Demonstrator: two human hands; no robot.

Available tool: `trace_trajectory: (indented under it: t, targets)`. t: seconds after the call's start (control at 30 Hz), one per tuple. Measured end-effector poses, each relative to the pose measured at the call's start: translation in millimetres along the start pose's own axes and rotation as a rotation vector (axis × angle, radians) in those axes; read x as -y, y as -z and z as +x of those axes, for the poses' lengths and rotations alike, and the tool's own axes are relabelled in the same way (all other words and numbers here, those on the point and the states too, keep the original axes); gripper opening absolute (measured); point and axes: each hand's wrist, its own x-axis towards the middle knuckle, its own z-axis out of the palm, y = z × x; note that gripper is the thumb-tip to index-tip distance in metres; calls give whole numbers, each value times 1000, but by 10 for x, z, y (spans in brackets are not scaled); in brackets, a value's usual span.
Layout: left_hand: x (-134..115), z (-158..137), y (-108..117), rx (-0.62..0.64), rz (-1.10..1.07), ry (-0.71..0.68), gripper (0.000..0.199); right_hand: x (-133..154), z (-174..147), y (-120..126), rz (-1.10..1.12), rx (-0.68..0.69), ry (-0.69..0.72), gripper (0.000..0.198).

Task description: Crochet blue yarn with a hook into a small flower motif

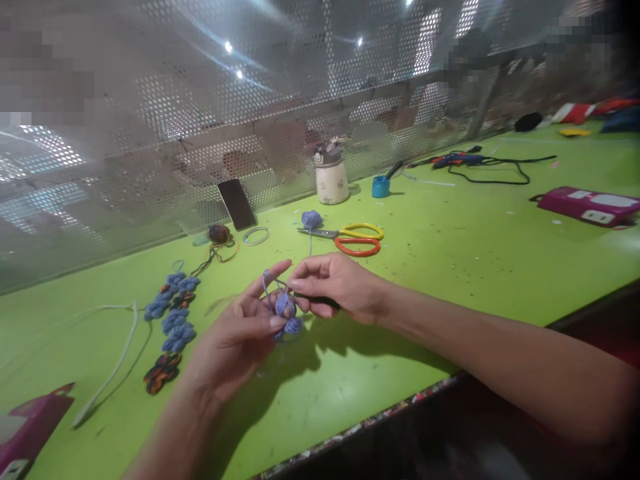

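My left hand [250,323] pinches a small purple crochet piece [285,305] made of puffy petals, and a strand of yarn loops over its raised index finger. Close against it on the right, my right hand [333,287] is closed around a dark, slim handle [316,301], which looks like a crochet hook; its tip is hidden at the stitches. Beyond the hands lies a small ball of purple yarn [312,219], with a strand running down toward them. Scissors [357,239] with one yellow and one red handle rest just in front of that ball.
Finished crochet flowers [175,327] in blue and dark orange lie left of my hands, near a dark multicoloured yarn ball [219,233]. A phone [237,204] leans on the perforated screen. Farther right stand a bottle [331,175] and a blue pot [381,187]. A magenta box [587,205] lies right.
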Motion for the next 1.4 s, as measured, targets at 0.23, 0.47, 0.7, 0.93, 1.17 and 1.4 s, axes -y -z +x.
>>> trace_trajectory:
  t: [0.23,0.47,0.7,0.93,1.17,1.4]
  targets:
    - [-11,16,-5,11,15,-33,66,-33,-44,-36,64,-35,-18,11]
    - [1,20,46,8,11,-41,68,-12,-49,-43,47,-83,-11,7]
    - [7,20,9,15,29,-66,72,-7,-15,-67,38,-112,36,7]
    - [13,16,21,-19,45,-52,71,-38,8,-68,-19,-102,47,11]
    - [24,12,-25,-76,101,-95,72,-7,-30,-56,-74,-113,81,13]
    - [46,18,-47,-149,171,-138,71,-1,-36,-9,-104,-100,92,12]
